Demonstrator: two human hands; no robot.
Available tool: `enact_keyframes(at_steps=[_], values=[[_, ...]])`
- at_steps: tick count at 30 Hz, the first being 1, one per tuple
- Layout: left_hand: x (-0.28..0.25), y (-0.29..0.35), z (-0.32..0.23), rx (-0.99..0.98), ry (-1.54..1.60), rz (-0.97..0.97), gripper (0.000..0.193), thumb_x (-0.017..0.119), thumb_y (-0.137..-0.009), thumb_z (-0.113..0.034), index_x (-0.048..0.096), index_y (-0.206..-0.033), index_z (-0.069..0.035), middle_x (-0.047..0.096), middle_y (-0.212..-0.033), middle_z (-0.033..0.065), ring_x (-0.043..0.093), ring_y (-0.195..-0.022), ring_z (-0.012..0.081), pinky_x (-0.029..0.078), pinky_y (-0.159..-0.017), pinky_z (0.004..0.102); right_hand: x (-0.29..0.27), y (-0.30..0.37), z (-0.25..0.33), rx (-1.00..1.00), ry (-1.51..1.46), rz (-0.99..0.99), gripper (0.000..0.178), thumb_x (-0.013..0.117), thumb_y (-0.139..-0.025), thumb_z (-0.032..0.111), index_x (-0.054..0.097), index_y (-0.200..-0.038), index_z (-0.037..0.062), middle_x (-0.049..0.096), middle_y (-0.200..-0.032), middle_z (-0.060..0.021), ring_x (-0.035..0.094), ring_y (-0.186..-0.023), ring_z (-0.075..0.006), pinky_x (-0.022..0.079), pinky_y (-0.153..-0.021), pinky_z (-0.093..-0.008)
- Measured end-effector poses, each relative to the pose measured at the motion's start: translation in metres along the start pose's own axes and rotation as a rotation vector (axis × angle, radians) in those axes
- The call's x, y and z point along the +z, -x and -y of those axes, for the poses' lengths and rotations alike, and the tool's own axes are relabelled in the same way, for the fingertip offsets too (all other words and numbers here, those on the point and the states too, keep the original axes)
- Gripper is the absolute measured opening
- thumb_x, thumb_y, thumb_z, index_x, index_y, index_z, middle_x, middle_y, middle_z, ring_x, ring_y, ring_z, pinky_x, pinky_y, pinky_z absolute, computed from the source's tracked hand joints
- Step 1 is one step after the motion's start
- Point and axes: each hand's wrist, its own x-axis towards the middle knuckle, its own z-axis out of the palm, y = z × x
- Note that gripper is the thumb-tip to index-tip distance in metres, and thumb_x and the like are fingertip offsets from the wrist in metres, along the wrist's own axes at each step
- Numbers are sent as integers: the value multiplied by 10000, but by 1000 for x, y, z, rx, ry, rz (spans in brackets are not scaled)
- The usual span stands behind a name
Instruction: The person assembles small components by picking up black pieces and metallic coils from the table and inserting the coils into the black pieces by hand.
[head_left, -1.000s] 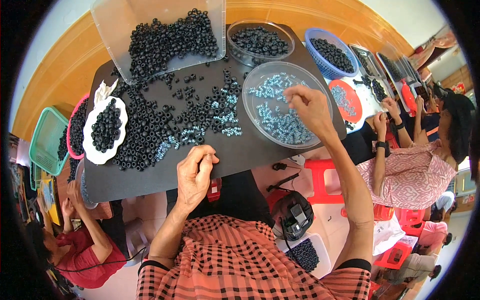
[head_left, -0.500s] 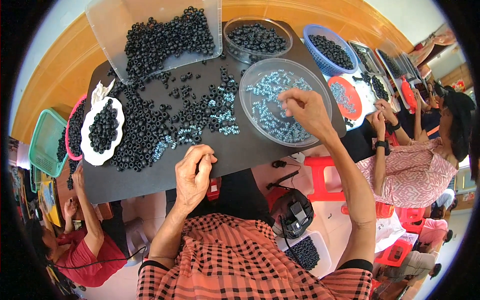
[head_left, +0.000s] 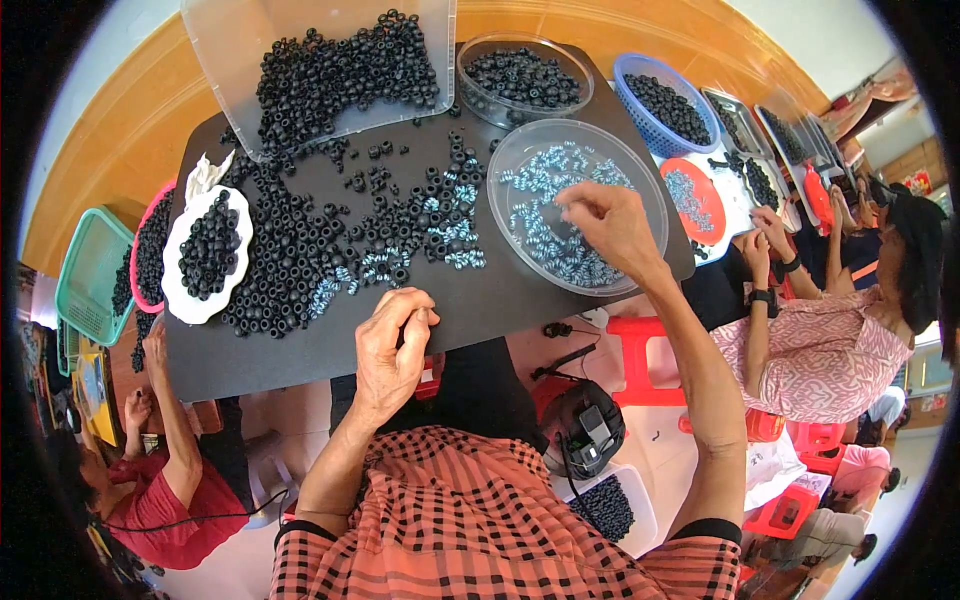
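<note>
My right hand hovers over a round clear plastic tub, its thumb and fingertips pinched together; whatever they grip is too small to name. Small blue metallic spiral pieces lie in that tub. Near the front edge of the dark table, my left hand is closed, thumb pressed against the curled fingers; its contents are hidden. Beyond it, black round beads with holes spread across the tabletop. Several blue spiral pieces sit among the beads closest to the tub.
A tipped clear bin and a clear round bowl hold more black beads at the back. On the left are a white scalloped plate of beads and a green basket. People work on both sides; a red stool stands right.
The whole view has shifted slightly. Both my hands keep nearly the same pose, the right over the tub and the left by the table edge.
</note>
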Motion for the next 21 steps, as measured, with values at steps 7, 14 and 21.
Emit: enact_keyframes(at_steps=[7, 14, 21], values=[[1, -1, -2, 14, 1, -6, 137, 501, -860, 36, 604, -949, 30, 613, -796, 100, 608, -741, 169, 481, -676, 288, 0, 1, -4, -90, 113, -92, 170, 567, -848, 59, 698, -949, 22, 670, -715, -60, 576, -617, -87, 456, -575, -249], [2, 0, -2, -4, -6, -3, 130, 502, -863, 33, 601, -949, 31, 617, -816, 100, 609, -744, 163, 479, -660, 277, -2, -1, 1, 36, -110, -149, 175, 608, -804, 73, 701, -944, 23, 629, -654, -85, 579, -604, -117, 475, -594, -283], [2, 0, -4, 9, -40, 3, 117, 510, -869, 22, 598, -946, 29, 616, -810, 103, 610, -742, 161, 481, -669, 281, 0, 7, 1, -51, -79, 142, 182, 556, -874, 57, 692, -989, 19, 672, -735, -40, 598, -698, -70, 473, -623, -242]])
